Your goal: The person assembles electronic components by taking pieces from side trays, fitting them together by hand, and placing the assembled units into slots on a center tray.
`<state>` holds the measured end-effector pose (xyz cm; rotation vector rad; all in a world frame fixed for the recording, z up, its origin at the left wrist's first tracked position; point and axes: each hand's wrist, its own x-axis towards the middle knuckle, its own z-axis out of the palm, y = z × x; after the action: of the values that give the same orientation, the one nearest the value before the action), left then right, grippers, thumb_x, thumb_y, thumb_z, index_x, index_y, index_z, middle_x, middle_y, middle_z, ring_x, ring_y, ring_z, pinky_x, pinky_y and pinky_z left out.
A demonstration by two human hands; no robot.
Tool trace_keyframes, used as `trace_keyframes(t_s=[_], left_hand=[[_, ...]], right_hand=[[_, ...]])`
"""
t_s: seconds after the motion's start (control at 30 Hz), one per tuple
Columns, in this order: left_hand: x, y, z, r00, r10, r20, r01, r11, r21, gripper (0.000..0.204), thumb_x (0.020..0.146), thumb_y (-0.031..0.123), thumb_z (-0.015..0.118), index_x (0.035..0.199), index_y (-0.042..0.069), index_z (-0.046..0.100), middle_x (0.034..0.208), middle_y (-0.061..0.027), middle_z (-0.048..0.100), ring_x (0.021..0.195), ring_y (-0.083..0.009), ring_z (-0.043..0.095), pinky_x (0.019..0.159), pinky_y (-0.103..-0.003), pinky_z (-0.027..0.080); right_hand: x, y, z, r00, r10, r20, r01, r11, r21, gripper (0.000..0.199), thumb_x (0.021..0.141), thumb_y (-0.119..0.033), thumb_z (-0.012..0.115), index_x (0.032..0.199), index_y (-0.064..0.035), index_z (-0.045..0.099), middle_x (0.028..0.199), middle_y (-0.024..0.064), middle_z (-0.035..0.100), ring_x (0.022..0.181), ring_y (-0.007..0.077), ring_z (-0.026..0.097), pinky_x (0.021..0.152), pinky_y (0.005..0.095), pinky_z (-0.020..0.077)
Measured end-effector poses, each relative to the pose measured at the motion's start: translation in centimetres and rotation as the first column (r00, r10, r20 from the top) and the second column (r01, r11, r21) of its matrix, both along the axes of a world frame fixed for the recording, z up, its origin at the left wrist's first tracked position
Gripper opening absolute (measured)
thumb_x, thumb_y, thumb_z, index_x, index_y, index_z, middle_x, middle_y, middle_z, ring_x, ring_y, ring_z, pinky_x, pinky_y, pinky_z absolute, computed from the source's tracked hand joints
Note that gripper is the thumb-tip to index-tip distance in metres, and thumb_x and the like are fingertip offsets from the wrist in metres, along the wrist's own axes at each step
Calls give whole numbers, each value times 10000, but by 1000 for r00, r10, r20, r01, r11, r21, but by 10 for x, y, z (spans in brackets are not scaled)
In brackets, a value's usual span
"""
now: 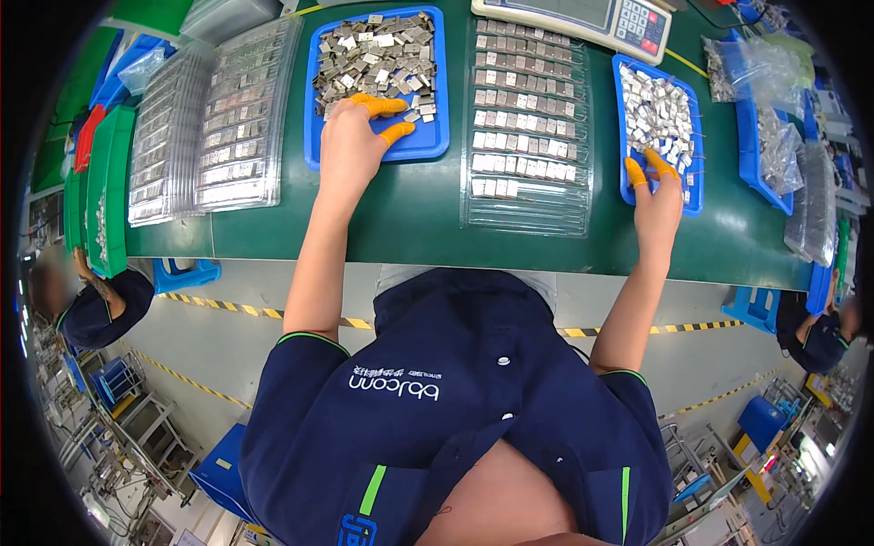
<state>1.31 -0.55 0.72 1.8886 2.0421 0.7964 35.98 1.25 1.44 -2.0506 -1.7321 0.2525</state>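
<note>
Left hand: laid on the near edge of the left blue tray, orange-capped fingers spread apart over flat grey metal pieces; nothing is seen gripped.
Right hand: set at the near end of the right blue tray, capped thumb and forefinger parted among small silvery parts.
Clear slotted tray: placed between both blue trays on the green bench, rows partly filled.
Weighing scale: positioned beyond it.

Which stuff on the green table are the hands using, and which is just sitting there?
In use:
left hand in the blue tray of grey metal pieces
right hand in the blue tray of small silvery parts
clear tray of parts in rows between them

Just lying about:
scale with keypad
stacked clear trays
green bins
plastic bags
</note>
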Motion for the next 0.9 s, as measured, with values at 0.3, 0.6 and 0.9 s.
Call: trace_keyframes(t_s=[0.3, 0.6, 0.9], left_hand=[[11, -1, 2, 994, -57, -98, 58, 998, 9, 226, 697, 106, 710, 882, -5, 644, 877, -125, 626, 807, -258, 565, 734, -336, 450], [12, 7, 5, 999, -33, 14, 35, 989, -143, 237, 683, 88, 717, 873, -23, 630, 849, -145, 633, 763, -260, 599, 710, -347, 476], [13, 5, -1, 990, -47, 135, 65, 989, -135, 234, 698, 33, 690, 918, -22, 630, 860, -138, 645, 760, -234, 608, 719, -318, 478]], right_hand=[[12, 2, 5, 990, 75, -123, -80, 996, -34, 312, 692, -67, 696, 994, -7, 646, 923, 171, 634, 832, 274, 594, 747, 341, 456], [14, 13, 4, 963, 267, 41, -270, 950, 154, 207, 705, -47, 662, 895, 32, 650, 882, 183, 619, 789, 317, 581, 715, 382, 457], [10, 24, 7, 846, 425, 323, -443, 896, -19, 163, 695, -55, 659, 827, 36, 629, 794, 175, 576, 719, 316, 585, 641, 379, 484]])
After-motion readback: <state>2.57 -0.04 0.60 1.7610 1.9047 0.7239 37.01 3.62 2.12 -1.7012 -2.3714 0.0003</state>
